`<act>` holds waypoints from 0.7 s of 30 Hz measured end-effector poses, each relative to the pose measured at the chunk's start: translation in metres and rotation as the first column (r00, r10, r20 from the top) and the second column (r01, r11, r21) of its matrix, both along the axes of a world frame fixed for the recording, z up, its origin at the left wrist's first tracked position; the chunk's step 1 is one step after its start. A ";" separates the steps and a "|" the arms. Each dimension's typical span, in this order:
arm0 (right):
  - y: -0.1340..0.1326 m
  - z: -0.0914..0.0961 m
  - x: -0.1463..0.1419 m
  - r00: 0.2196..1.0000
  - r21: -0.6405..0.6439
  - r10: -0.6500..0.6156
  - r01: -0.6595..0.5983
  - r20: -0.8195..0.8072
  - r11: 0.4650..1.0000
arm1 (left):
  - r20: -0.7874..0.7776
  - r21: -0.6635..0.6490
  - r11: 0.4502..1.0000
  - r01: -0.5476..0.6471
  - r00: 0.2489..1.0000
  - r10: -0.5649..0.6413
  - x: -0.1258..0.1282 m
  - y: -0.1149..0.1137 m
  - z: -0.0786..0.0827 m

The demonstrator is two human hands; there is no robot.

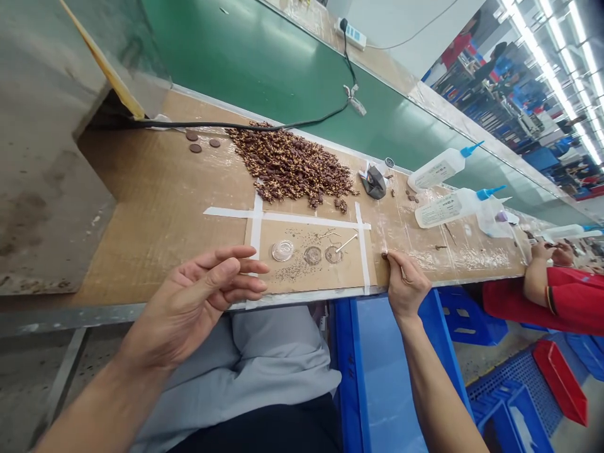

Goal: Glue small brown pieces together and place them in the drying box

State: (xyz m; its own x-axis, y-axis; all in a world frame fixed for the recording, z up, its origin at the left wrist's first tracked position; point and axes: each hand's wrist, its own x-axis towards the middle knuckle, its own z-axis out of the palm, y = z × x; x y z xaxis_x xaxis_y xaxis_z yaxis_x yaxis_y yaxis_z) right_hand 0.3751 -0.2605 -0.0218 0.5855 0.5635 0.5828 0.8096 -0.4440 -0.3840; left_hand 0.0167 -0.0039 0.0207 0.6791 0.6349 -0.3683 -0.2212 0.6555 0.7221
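My left hand (198, 302) hovers at the bench's front edge, left of the taped cardboard. Its fingers are loosely spread with nothing in them. Right of the tape, my right hand (406, 283) pinches a small dark brown piece (384, 255) between thumb and fingertips; its exact kind is mostly hidden. On the cardboard (311, 226) lie a clear round disc (282, 250) and two round mould-like rings, one being a grey ring (313, 255). A thin white stick (346, 243) rests on the right one. Dark specks are scattered around them.
Behind the cardboard spreads a heap of small brown-and-gold parts (292, 165). Clear bottles with blue nozzles, such as one bottle (446, 209), lie to the right. A black cable (212, 126) crosses the bench. A blue bin (387, 365) stands below; a red-sleeved co-worker (566, 299) sits at right.
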 end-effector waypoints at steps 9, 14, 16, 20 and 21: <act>0.004 0.006 -0.009 0.994 0.095 0.003 0.007 -0.109 0.995 | -0.007 0.027 1.000 -0.009 1.000 0.009 0.003 0.000 0.005; 0.002 0.021 -0.038 0.968 0.240 -0.014 0.076 -0.251 0.968 | -0.030 0.040 0.999 -0.026 0.999 0.027 0.004 0.001 0.008; -0.001 0.029 -0.049 0.925 0.315 0.011 0.118 -0.379 0.942 | -0.060 0.046 0.998 -0.035 0.997 0.038 0.004 0.001 0.009; -0.023 0.035 -0.053 0.835 0.410 0.047 0.219 -0.548 0.885 | -0.146 0.068 0.997 -0.023 0.989 0.033 0.003 0.005 0.005; -0.035 0.033 -0.051 0.829 0.400 0.019 0.249 -0.558 0.882 | -0.157 0.080 0.997 -0.011 0.987 0.024 0.003 0.007 0.003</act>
